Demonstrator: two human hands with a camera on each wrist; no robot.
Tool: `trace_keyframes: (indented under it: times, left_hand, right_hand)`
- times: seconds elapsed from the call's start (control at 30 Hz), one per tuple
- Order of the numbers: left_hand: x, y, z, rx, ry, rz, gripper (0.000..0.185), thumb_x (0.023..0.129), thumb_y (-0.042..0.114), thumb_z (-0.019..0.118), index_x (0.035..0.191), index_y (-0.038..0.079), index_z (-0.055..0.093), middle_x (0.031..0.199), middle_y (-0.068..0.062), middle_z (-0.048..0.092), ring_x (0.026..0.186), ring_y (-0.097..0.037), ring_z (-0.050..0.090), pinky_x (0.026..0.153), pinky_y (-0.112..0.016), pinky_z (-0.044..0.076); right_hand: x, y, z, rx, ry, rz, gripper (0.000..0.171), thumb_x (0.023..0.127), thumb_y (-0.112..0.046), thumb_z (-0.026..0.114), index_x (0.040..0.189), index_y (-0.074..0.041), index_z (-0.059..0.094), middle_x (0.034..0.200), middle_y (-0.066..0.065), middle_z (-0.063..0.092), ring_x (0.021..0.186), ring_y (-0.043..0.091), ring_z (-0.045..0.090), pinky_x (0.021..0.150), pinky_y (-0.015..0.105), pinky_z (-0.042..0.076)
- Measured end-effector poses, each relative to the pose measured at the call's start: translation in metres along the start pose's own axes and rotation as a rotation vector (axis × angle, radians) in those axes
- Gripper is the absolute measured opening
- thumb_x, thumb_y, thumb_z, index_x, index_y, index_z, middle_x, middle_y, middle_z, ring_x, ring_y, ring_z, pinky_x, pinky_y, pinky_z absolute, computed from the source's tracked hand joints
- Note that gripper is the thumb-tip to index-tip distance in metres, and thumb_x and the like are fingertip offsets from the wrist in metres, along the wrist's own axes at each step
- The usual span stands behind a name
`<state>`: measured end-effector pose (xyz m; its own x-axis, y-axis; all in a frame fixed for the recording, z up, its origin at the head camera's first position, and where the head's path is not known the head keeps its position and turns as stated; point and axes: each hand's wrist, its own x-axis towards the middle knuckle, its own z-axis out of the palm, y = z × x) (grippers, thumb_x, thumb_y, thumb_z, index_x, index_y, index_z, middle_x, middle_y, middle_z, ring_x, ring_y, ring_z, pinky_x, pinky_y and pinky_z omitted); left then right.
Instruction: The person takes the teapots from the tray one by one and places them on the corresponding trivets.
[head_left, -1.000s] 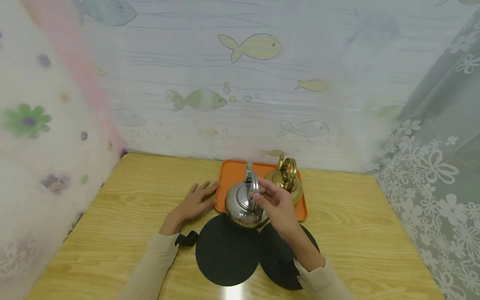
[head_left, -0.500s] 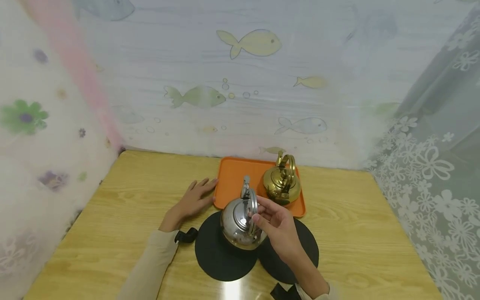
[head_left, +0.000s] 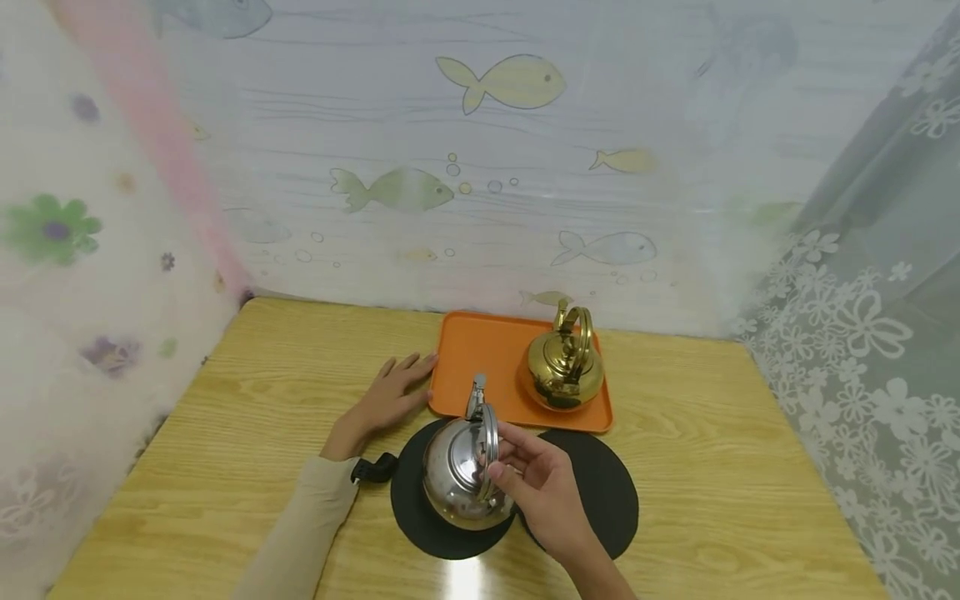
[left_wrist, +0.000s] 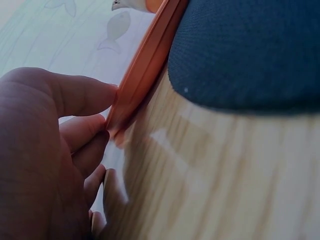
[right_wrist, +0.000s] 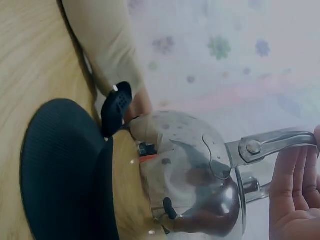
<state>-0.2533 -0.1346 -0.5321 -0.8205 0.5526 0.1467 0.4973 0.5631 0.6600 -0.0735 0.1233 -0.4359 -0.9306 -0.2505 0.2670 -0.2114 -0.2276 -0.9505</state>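
My right hand point(head_left: 543, 500) holds a shiny silver kettle point(head_left: 457, 475) by its upright handle, the fingers curled round it. In the head view the kettle overlaps the left round black mat point(head_left: 420, 533); the right wrist view shows its body point(right_wrist: 195, 175) close over that mat. My left hand point(head_left: 386, 404) lies at the left edge of the orange tray point(head_left: 468, 350), fingers extended. In the left wrist view, its thumb and fingertips touch the tray's rim point(left_wrist: 142, 67). A gold kettle point(head_left: 564, 367) stands on the tray's right half.
A second round black mat point(head_left: 600, 492) lies right of the first, partly behind my right hand and forearm. Both mats lie on a wood-grain table point(head_left: 712, 467), in front of the tray. A fish-print curtain point(head_left: 495, 167) hangs at the table's back edge.
My right hand has carried the silver kettle from over the tray's front edge toward me and slightly left, over the left mat. My left hand has stayed at the tray edge.
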Motion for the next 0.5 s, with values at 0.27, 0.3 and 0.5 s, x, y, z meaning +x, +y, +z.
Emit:
trace_keyframes:
  times: [0.27, 0.3, 0.5]
  left_hand:
    - [-0.001, 0.002, 0.001, -0.009, -0.003, -0.008, 0.062, 0.102, 0.025, 0.06, 0.157, 0.005, 0.038, 0.162, -0.012, 0.037, 0.154, -0.04, 0.022, 0.125, -0.06, -0.001]
    - [0.0, 0.002, 0.001, -0.009, -0.003, -0.007, 0.062, 0.103, 0.025, 0.06, 0.157, 0.005, 0.038, 0.162, -0.012, 0.037, 0.154, -0.04, 0.022, 0.124, -0.06, -0.001]
    - [0.001, 0.003, 0.001, -0.008, 0.016, -0.003, 0.061, 0.102, 0.024, 0.06, 0.156, 0.004, 0.039, 0.161, -0.013, 0.039, 0.153, -0.041, 0.023, 0.124, -0.061, -0.001]
  right_hand:
    - [-0.008, 0.006, 0.01, 0.082, -0.038, -0.033, 0.049, 0.098, 0.002, 0.064, 0.138, 0.023, 0.046, 0.105, -0.004, 0.069, 0.097, 0.005, 0.066, 0.086, 0.02, 0.057]
    - [-0.008, 0.007, 0.011, 0.093, -0.041, -0.041, 0.049, 0.097, 0.002, 0.064, 0.138, 0.024, 0.045, 0.105, -0.004, 0.069, 0.098, 0.005, 0.067, 0.086, 0.02, 0.057]
    - [-0.008, 0.016, 0.016, 0.115, -0.054, -0.075, 0.048, 0.097, 0.005, 0.063, 0.137, 0.024, 0.045, 0.107, -0.003, 0.069, 0.1, 0.005, 0.067, 0.087, 0.021, 0.058]
